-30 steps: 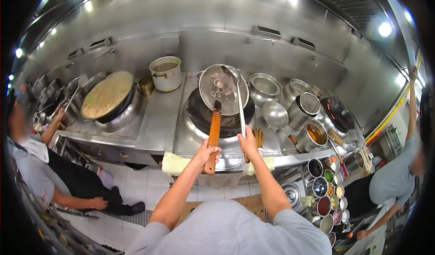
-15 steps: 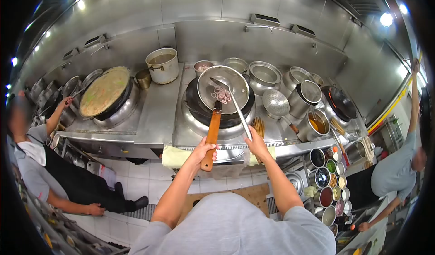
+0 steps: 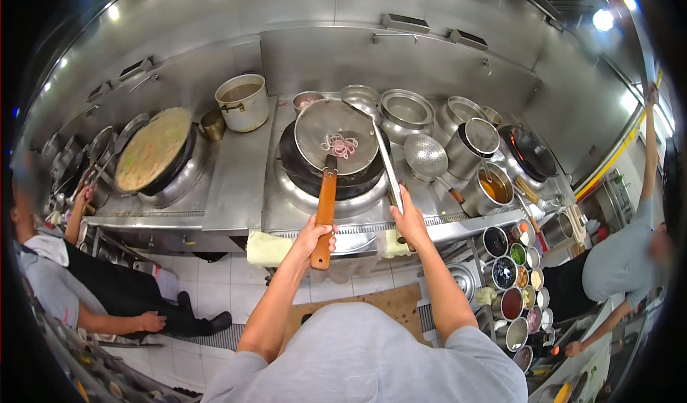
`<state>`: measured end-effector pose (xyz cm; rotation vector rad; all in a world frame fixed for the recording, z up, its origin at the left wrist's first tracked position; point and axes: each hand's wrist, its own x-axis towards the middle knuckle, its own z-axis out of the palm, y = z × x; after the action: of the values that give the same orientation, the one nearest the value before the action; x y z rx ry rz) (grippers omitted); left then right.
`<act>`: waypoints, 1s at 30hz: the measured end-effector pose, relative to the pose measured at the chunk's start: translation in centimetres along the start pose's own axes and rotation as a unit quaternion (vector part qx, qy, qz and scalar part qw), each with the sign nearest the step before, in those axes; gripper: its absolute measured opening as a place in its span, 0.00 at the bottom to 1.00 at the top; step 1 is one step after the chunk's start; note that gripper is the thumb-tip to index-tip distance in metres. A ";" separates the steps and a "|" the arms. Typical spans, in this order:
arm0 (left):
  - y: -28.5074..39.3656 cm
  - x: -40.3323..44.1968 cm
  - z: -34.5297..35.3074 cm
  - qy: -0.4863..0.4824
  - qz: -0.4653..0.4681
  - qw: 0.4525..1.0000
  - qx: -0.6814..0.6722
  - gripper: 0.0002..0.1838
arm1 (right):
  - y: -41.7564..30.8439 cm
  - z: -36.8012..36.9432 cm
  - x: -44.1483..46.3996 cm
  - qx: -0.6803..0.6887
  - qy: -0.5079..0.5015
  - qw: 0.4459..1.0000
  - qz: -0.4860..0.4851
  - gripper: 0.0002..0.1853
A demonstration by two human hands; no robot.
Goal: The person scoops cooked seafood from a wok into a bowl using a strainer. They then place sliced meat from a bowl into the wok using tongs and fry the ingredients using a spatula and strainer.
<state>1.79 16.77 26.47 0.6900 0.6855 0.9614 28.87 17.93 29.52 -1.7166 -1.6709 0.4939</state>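
My left hand (image 3: 315, 239) is wrapped round the brown wooden handle of a round mesh strainer (image 3: 313, 132), holding it above a black wok (image 3: 292, 163). A small heap of pale pinkish rings (image 3: 339, 145) lies in the mesh near the handle; I cannot tell what food they are. In my right hand (image 3: 409, 220) is a long-handled metal wok utensil (image 3: 387, 165). Its dark head, seen nearly edge-on, is at the strainer's upper right rim, and its exact shape is unclear.
On the right stand a perforated ladle (image 3: 425, 155), metal pots and a pot of amber liquid (image 3: 495, 187). Seasoning tins (image 3: 505, 274) crowd the lower right. At left are a large pan of pale food (image 3: 154, 149) and a co-worker (image 3: 93, 281); another person (image 3: 619, 270) is at right.
The pinkish rings have slid down the mesh towards the handle. The utensil's head has moved from over the strainer's middle to its upper right edge. The view has shifted slightly.
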 end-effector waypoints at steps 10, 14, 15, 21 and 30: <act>-0.3 0.7 1.2 0.004 0.011 1.000 -0.009 0.18 | 3.4 3.9 0.5 0.057 -0.006 0.998 0.030 0.32; -0.7 0.1 1.1 -0.006 0.002 1.000 0.005 0.19 | 4.4 3.0 0.8 0.020 0.023 0.999 -0.019 0.32; -0.7 0.0 1.2 -0.006 0.006 1.000 0.010 0.19 | 4.5 2.9 1.1 0.017 0.025 0.999 -0.017 0.33; -0.5 -0.4 2.6 -0.010 0.033 0.999 -0.003 0.19 | 3.6 4.7 1.4 -0.015 0.127 0.985 -0.117 0.34; -1.6 0.5 0.5 -0.022 0.002 0.999 -0.038 0.16 | 0.1 0.9 -1.1 0.069 -0.079 0.990 0.091 0.34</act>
<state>3.16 16.43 25.48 0.6442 0.6050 0.9686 28.23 17.06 28.61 -1.7749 -1.5536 0.8296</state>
